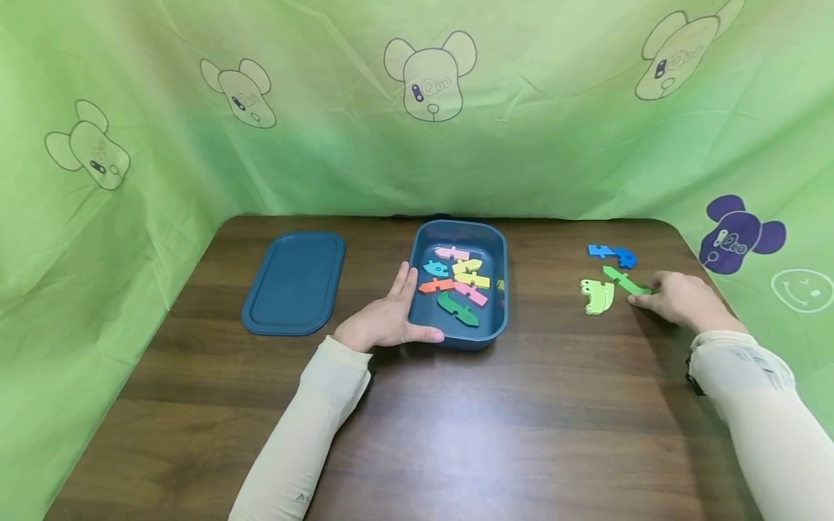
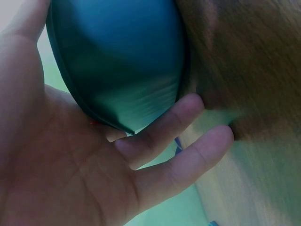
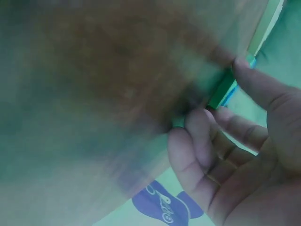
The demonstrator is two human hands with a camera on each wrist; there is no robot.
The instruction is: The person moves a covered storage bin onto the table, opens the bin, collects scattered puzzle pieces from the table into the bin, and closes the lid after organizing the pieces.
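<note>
My left hand point(image 1: 384, 315) rests against the left wall of a blue plastic box point(image 1: 503, 289), fingers stretched along its side and thumb at the front corner. In the left wrist view, the fingers point(image 2: 178, 117) reach past the box wall point(image 2: 136, 52) towards the table. Several notched, flat toy pieces lie inside, among them a dark green one point(image 1: 458, 310) and an orange one point(image 1: 435, 286). At the far right, my right hand point(image 1: 684, 300) pinches one end of a slim green notched piece point(image 1: 619, 278) between thumb and fingers, low over the table.
A light green animal-shaped piece point(image 1: 598, 297) and a blue notched piece point(image 1: 612, 253) lie close to the right hand. Left of the box, its blue lid point(image 1: 296, 282) lies flat on the wooden table point(image 1: 495, 434). Green printed cloth point(image 1: 326, 166) hangs behind and at the sides.
</note>
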